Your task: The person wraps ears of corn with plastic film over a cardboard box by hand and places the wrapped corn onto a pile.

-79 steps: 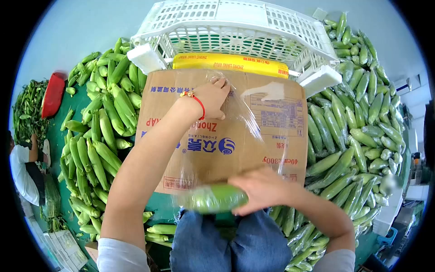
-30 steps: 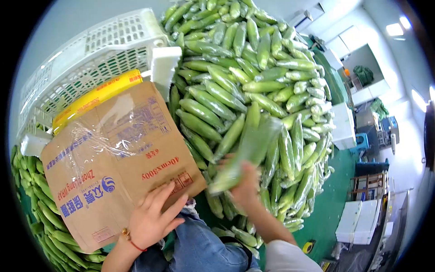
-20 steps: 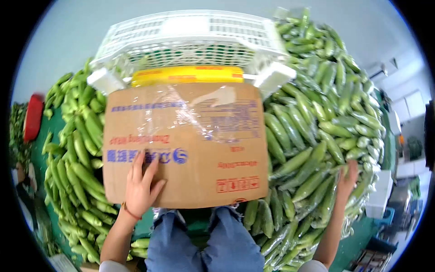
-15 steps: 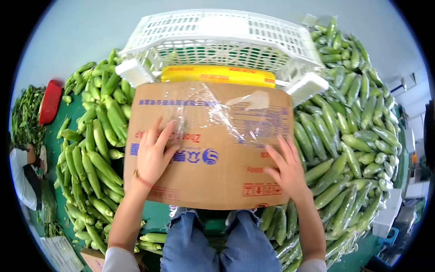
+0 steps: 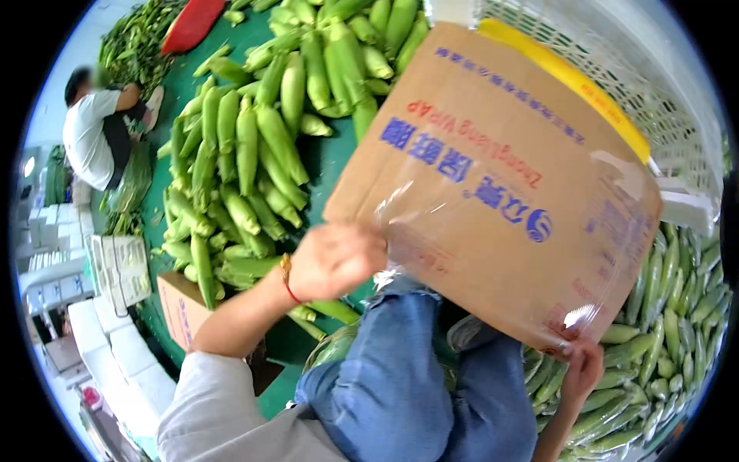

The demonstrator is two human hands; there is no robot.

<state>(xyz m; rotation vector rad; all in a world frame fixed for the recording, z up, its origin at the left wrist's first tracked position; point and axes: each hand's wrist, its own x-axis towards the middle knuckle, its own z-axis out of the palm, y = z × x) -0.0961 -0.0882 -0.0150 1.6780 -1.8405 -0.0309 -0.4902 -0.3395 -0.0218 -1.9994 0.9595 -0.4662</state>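
A flat cardboard sheet (image 5: 493, 185) printed in blue and red lies above my knees. Clear plastic film (image 5: 581, 314) stretches over it, wrinkled and shiny near its front edge. My left hand (image 5: 342, 258) is closed at the sheet's near left corner, gripping the film, slightly blurred. At the near right corner, my right hand (image 5: 583, 369) pinches the film's edge between thumb and fingers. A yellow film roll (image 5: 577, 85) lies along the far edge of the cardboard, against a white plastic crate (image 5: 670, 100).
Unwrapped husked corn (image 5: 246, 146) is heaped on the green surface at left. Film-wrapped corn (image 5: 662, 308) is piled at right. Beyond are a red scoop-like piece (image 5: 191, 25), a crouching person (image 5: 100, 131), a white crate (image 5: 119, 266) and a cardboard box (image 5: 183, 308).
The head view has turned left and tilted. Both hands, previously spread flat on the cardboard, have come to its near edge and closed on the film, drawing it across the sheet.
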